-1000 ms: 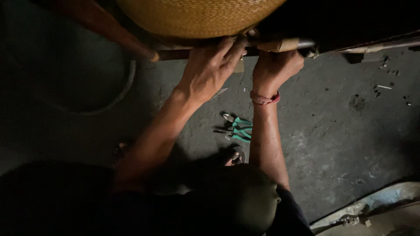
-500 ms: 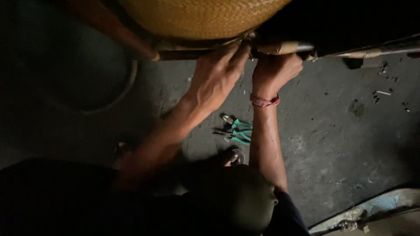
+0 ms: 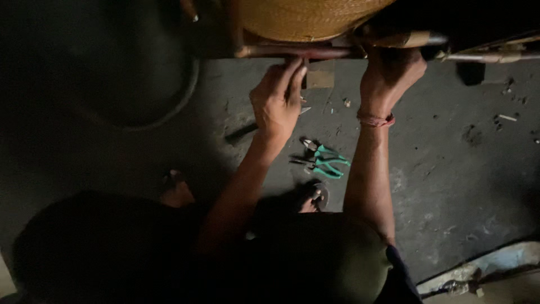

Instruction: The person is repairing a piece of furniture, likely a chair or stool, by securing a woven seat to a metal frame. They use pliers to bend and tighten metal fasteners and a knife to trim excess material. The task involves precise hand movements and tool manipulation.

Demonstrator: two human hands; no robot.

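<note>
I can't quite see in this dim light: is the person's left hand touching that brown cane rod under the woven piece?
Touching. In the head view the left hand reaches up with its fingertips pressed against the underside of the brown cane rod, no gap showing.

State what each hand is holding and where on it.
The left hand has fingertips on the horizontal cane rail under the woven seat; the right hand grips the rail's wrapped end.

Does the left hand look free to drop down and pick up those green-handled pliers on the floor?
Probably yes. The green-handled pliers lie in the open on the floor, between the forearms, with nothing over them. But the left hand is pressed to the cane rail, so it would have to let go first.
</note>
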